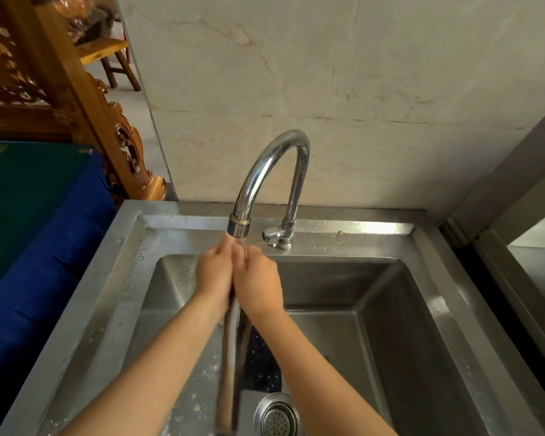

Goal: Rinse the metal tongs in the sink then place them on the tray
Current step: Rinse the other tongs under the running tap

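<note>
Two hands in play, rinse step, I'd say. Sink point(390, 309) below, faucet point(274, 171) running. Left hand point(213, 276) and right hand point(257, 283) pressed together around the tongs point(230, 357) under the stream; fingers closed on them. Tray not visible, need to locate it next

Chrome faucet point(274, 171); blue cloth point(44, 247)
</note>
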